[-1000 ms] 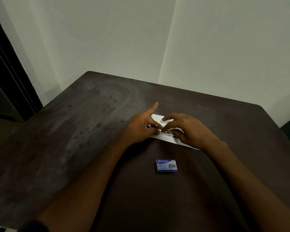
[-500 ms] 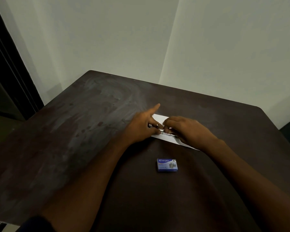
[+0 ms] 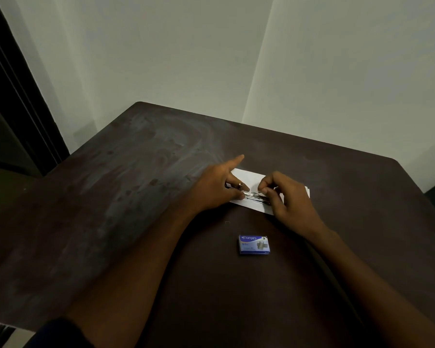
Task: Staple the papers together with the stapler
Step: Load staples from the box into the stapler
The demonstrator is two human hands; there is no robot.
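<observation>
White papers (image 3: 251,176) lie on the dark table, mostly covered by my hands. A slim metal stapler (image 3: 255,195) rests on top of them, its shiny rail showing between my hands. My left hand (image 3: 216,184) pinches the stapler's left end, with the index finger pointing out past the papers. My right hand (image 3: 286,197) has its fingertips bunched over the stapler's right end, pinching it or something tiny; I cannot tell which.
A small blue staple box (image 3: 253,244) lies flat nearer to me, just below the papers. The dark brown table (image 3: 136,197) sits in a corner of pale walls, with its far edge behind the papers. A dark door frame (image 3: 15,96) stands at the left.
My right hand's fingers have lifted and drawn together above the stapler's right end, uncovering more of the paper. My left hand has stayed in place on the stapler.
</observation>
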